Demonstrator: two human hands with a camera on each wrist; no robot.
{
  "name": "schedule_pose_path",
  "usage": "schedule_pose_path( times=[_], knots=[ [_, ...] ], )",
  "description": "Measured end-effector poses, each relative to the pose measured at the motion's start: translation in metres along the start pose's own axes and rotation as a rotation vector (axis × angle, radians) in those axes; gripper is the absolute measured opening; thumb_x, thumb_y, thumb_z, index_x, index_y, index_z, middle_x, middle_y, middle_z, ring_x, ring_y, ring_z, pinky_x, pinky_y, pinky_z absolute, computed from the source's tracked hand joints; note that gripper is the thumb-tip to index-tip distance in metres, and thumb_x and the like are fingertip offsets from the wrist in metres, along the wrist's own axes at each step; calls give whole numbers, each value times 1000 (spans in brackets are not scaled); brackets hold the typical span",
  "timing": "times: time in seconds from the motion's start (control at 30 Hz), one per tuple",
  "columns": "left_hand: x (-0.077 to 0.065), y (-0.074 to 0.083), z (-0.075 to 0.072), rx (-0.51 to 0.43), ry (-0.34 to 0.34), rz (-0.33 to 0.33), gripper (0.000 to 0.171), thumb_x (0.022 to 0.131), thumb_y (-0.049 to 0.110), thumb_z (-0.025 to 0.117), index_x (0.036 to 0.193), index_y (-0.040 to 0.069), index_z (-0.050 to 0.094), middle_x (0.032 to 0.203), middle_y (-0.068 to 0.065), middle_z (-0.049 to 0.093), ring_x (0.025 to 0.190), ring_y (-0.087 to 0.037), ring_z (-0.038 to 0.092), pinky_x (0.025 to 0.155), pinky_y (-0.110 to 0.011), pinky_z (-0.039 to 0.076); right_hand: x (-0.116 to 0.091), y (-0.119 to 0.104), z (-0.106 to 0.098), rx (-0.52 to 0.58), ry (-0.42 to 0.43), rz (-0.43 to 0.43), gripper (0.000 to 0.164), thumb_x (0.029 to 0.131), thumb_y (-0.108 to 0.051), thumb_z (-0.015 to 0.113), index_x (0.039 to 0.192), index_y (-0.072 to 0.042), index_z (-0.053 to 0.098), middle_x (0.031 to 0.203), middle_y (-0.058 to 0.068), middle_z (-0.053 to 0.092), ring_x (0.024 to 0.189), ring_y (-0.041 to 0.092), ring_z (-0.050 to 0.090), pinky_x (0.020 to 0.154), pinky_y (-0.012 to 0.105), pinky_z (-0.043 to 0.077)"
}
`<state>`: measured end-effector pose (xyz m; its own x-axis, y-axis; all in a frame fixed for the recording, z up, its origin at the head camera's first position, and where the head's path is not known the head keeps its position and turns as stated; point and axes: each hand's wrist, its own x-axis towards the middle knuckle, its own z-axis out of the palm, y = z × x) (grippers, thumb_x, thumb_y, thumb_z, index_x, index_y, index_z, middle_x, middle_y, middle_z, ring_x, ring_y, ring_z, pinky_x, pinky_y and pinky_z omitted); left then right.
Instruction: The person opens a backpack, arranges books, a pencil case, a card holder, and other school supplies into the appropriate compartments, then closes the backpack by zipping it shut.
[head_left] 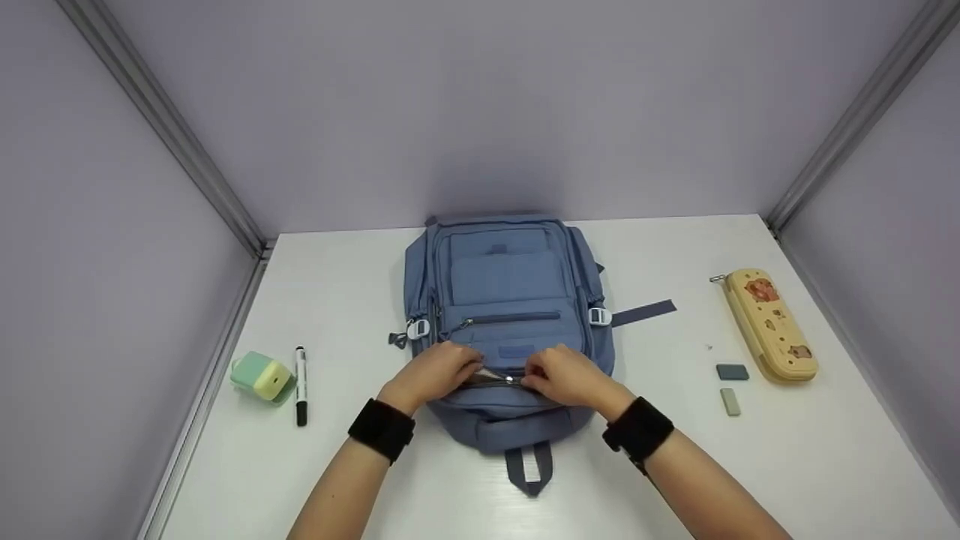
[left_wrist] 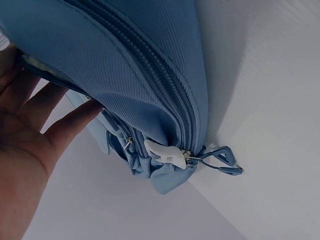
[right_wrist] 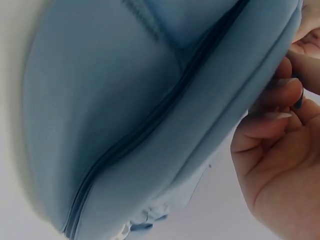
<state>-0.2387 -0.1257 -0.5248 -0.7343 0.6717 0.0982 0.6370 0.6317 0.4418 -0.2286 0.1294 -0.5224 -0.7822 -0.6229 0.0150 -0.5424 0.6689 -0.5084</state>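
Note:
A blue backpack (head_left: 504,277) lies flat on the white table, its top handle loop (head_left: 530,480) toward me. Near its top end, a zippered pocket (head_left: 487,376) stands partly open, with a pale lining showing. My left hand (head_left: 444,369) grips the pocket's edge at the left of the opening; in the left wrist view its fingers (left_wrist: 75,125) reach to that edge. On the right of the opening, my right hand (head_left: 568,377) pinches a zipper pull; a bit of dark blue tab (right_wrist: 299,100) shows between its curled fingers in the right wrist view.
Left of the backpack are a green and yellow sharpener-like box (head_left: 262,376) and a black-and-white marker (head_left: 301,386). To the right lie a yellow pencil case (head_left: 772,326), a dark eraser-like block (head_left: 732,372) and a pale green one (head_left: 730,402). Walls enclose the table's back and sides.

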Motion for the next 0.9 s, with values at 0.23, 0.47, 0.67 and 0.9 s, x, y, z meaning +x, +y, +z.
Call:
schedule_pose_path(
  times=[0.23,0.47,0.67,0.9],
  knots=[
    [0,0,1,-13,7,-44,16,102,15,54,92,9,64,70,7,52,62,-9,50,61,-31,47,-9,17,-17,57,-73,-41,13,92,-16,70,79,-13,70,66,-11,56,57,4,47,54,26,42],
    [0,0,1,-34,4,-66,18,104,16,51,90,9,60,69,7,50,61,-9,48,58,-30,44,-14,26,-31,52,-132,-63,21,90,-14,71,71,-12,64,64,-11,49,56,4,43,54,25,38],
    [-1,0,0,-35,13,-74,17,103,16,52,92,8,62,72,6,54,63,-10,51,60,-31,47,-22,37,-39,14,-155,-11,24,89,-13,72,67,-13,61,61,-11,47,54,5,42,51,25,37],
    [-1,1,-2,-47,9,-83,15,102,14,54,93,7,64,73,4,56,64,-11,52,62,-33,48,-28,46,-45,-21,-174,49,22,85,-11,74,66,-12,63,61,-11,49,55,6,44,52,26,39]
  ],
)
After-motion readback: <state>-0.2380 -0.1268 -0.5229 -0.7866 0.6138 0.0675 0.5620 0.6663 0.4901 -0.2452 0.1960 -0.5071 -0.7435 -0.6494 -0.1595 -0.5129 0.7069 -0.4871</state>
